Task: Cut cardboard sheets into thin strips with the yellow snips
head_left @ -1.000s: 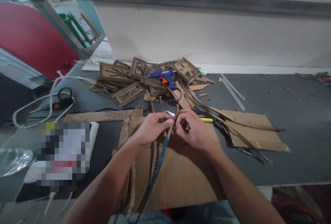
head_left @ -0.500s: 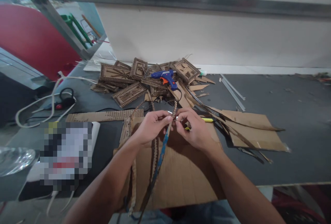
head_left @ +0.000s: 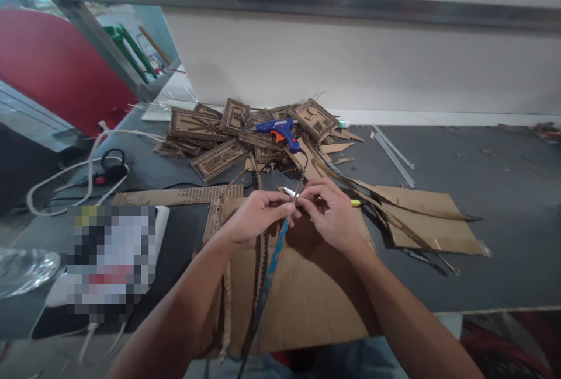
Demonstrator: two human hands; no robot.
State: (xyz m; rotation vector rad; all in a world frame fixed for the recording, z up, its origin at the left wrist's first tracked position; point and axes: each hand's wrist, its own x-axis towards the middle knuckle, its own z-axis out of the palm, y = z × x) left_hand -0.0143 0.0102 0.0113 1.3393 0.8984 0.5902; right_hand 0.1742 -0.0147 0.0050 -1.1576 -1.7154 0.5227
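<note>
My left hand [head_left: 263, 214] and my right hand [head_left: 328, 209] meet over a large cardboard sheet [head_left: 315, 297]. Both pinch a long narrow cardboard strip [head_left: 272, 262], whose blue printed face hangs down toward the sheet's front edge. The strip's upper end rises between my fingertips. A white-tipped pen or tool [head_left: 290, 192] shows just behind my fingers. Beyond my right hand lies a yellow cutter [head_left: 354, 202], partly hidden. More corrugated strips [head_left: 262, 250] lie on the sheet to the left of the blue one.
Behind my hands, a blue glue gun [head_left: 283, 129] rests on a pile of framed cardboard pieces [head_left: 199, 124]. A cardboard piece [head_left: 432, 221] with long strips lies right. At left are white cables [head_left: 90, 160], a blurred-out device [head_left: 116, 259] and a clear plastic item [head_left: 28, 271].
The strip has turned and shifted slightly between my fingers, so its upper end looks thinner and more blue face shows. My hands have moved only slightly.
</note>
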